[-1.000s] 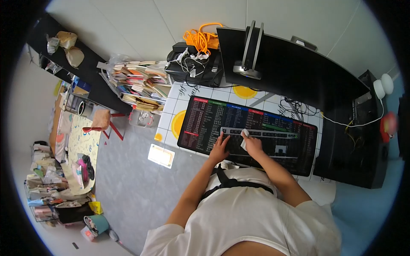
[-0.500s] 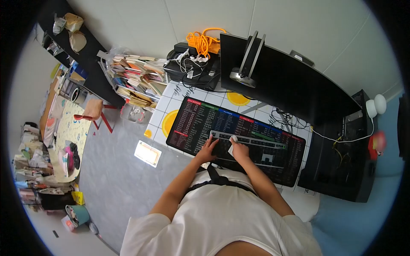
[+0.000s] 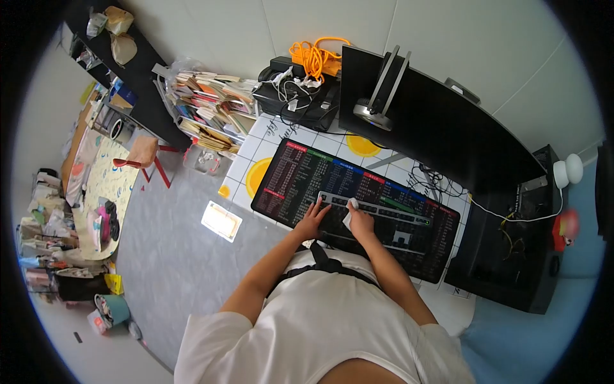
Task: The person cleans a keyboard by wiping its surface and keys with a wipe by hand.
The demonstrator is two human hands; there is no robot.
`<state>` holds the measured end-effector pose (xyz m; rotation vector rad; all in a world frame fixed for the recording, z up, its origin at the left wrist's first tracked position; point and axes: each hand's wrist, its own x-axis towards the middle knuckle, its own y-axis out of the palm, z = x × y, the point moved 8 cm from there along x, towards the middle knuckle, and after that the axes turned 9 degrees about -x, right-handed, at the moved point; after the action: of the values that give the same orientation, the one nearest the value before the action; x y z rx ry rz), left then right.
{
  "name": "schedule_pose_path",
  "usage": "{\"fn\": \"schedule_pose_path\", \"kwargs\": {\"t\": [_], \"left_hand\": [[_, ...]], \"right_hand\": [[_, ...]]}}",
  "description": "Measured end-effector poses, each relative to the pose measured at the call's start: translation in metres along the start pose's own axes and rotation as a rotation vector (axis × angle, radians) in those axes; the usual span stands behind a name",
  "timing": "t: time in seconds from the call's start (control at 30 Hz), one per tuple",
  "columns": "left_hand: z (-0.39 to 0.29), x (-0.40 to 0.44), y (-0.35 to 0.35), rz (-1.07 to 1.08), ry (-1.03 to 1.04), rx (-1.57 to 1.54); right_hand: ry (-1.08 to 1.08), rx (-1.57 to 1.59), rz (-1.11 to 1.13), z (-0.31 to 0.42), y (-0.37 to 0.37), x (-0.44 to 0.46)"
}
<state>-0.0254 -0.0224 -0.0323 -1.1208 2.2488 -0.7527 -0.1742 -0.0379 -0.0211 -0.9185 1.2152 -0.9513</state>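
A keyboard with a grey frame and dark keys lies on a large black desk mat printed with columns of text. My left hand rests at the keyboard's left end, fingers spread with the tips on its upper left corner. Just right of it, my right hand is closed on a white cloth or tissue, pressed against the upper part of the keyboard. Part of the cloth shows below the fingers along the palm. The keys under both hands are hidden.
Behind the mat stands a wide monitor with headphones hung on it. A black computer case is at the right. Orange cable sits on a black box at the back left, beside stacked papers. A red-legged stool stands on the floor.
The camera view has shifted slightly. Both hands stay at about the same places on the keyboard, the right still holding the white cloth or tissue.
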Motion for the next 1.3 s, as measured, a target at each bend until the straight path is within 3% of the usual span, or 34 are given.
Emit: {"fn": "schedule_pose_path", "kwargs": {"t": [0.07,0.13,0.3,0.43,0.53,0.63,1.03,1.3], "left_hand": [[-0.009,-0.002,-0.003,-0.031,0.006,0.034],[-0.012,-0.001,-0.002,0.050,-0.114,0.262],[-0.019,-0.005,-0.017,-0.010,-0.187,0.153],[-0.015,-0.006,-0.011,-0.042,-0.135,0.146],[-0.020,-0.010,-0.012,-0.063,-0.127,0.098],[-0.018,-0.010,-0.014,-0.121,-0.110,0.101],[-0.003,-0.004,-0.007,-0.073,-0.206,0.077],[-0.019,0.003,-0.024,-0.063,-0.147,0.167]], "right_hand": [[0.015,-0.021,0.001,0.000,-0.002,0.005],[0.027,0.005,-0.010,-0.003,-0.002,0.012],[-0.067,-0.160,0.049,0.000,0.010,0.003],[0.003,-0.023,-0.056,0.000,0.004,0.006],[-0.002,-0.036,0.035,0.004,0.014,0.014],[0.060,0.059,-0.084,-0.001,0.002,0.008],[0.035,-0.004,-0.091,-0.002,0.000,0.005],[0.049,-0.033,-0.140,0.000,0.000,0.012]]}}
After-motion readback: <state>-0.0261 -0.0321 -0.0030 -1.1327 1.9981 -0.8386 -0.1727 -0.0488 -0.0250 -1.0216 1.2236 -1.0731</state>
